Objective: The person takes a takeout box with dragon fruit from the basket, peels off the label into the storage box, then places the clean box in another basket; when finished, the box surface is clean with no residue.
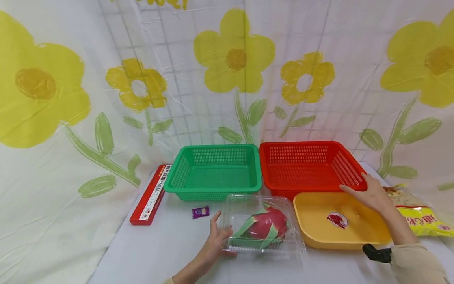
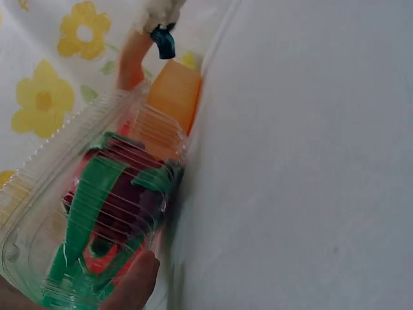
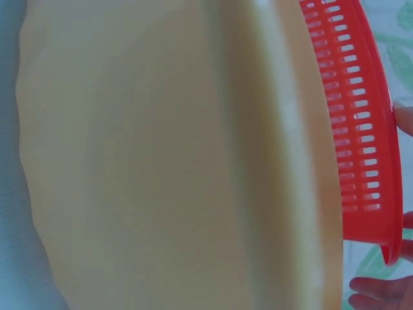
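My left hand (image 1: 213,240) holds the left side of a clear plastic clamshell box (image 1: 241,203). In the left wrist view its thumb (image 2: 135,281) lies along the end of the box. Inside shows a dragon fruit (image 1: 271,223), pink-red with green leafy scales. My right hand (image 1: 370,193) grips the near right corner of a red slotted basket (image 1: 301,189), its thumb along the front rim. A yellow-orange tub (image 1: 354,232) with a round red-and-white sticker sits under that forearm, and its wall (image 3: 148,161) hides much of the right wrist view.
A green slotted basket (image 1: 213,195) stands left of the red one. Left of it lies a red-and-white pasta box (image 1: 150,197). A small purple packet (image 1: 200,212) rests before the green basket. At the far right lies a yellow food bag (image 1: 420,217). A flowered curtain (image 1: 191,102) hangs behind.
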{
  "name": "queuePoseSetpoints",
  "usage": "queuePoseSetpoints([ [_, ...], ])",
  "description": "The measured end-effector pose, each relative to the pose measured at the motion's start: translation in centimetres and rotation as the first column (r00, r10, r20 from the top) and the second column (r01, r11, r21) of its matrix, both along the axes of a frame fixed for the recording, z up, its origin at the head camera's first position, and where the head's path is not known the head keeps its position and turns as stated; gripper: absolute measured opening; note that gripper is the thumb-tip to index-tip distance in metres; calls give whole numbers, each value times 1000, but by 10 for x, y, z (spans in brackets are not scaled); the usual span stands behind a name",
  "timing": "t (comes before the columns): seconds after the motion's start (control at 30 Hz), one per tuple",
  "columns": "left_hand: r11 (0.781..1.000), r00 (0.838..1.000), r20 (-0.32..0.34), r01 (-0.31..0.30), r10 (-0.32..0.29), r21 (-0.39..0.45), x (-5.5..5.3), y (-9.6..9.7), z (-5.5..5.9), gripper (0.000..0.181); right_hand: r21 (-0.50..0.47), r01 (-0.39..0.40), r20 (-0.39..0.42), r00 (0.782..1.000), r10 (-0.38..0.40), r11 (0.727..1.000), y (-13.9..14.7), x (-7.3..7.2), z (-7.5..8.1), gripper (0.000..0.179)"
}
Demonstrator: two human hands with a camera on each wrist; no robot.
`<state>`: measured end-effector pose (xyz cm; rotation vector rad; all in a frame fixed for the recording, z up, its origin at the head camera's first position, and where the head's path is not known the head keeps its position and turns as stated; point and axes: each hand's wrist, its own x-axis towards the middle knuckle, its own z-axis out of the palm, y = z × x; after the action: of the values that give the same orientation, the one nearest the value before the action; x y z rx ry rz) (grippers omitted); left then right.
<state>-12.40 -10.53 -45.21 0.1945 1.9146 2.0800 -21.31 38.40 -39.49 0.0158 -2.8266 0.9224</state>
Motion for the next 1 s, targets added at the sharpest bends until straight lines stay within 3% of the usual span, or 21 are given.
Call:
queuePoseSetpoints([
  [0.07,999,997,-77,-4,0,-45,-2,-2,-2,77,3,-2,-6,1000,2,1000,-2,-2,1,78],
  [0.2,988,973,-228,-10,-26,-153,-5,-7,-5,73,12,-2,-3,1000,2,1000,-5,-5,1,81],
  [0.3,981,959,-278,8,-62,-193,-5,-10,-6,69,12,9,24,1000,-10,1000,-5,-4,0,87],
  [0.4,979,953,-288,35,-92,-199,-5,-11,-7,67,12,23,68,997,-24,1000,-3,-2,0,96],
  [0.63,939,889,-444,-51,-113,-341,-7,-12,-10,59,27,35,122,992,-38,999,-2,1,1,104],
  [0.77,936,885,-453,-64,-107,-346,-9,-12,-12,52,23,33,121,992,-35,999,-1,0,-1,101],
  [1.0,949,884,-462,-81,-72,-303,-10,-12,-13,47,15,30,113,993,-32,999,1,1,-3,99],
])
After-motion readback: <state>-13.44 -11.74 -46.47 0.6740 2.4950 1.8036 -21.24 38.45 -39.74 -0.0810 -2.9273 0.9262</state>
